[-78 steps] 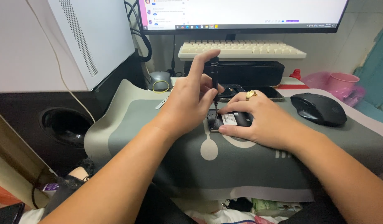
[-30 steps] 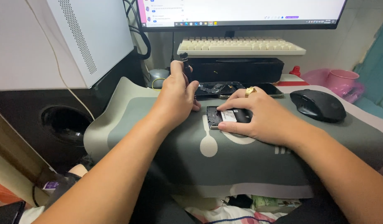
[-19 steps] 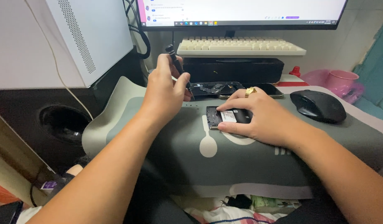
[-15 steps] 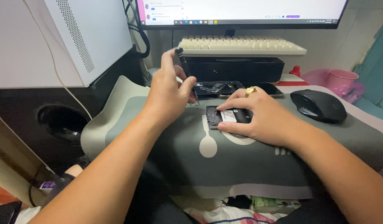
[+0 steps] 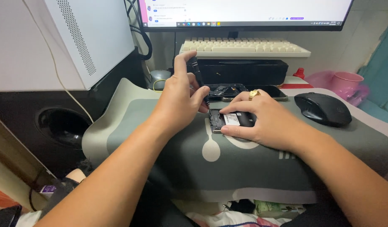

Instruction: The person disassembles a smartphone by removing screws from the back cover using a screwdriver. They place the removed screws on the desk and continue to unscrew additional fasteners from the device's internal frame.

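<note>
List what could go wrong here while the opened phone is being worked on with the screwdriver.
1. The left hand holds the slim black screwdriver with its tip at the edge of the small opened black phone; a slip could gouge exposed parts.
2. The right hand pins the phone only by its fingers on the soft grey desk mat, so it may shift.
3. A second opened phone lies just behind, within elbow-bump range.

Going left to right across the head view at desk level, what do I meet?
Speaker → left hand holding a screwdriver → opened phone → right hand → black mouse → pink cup.
</note>
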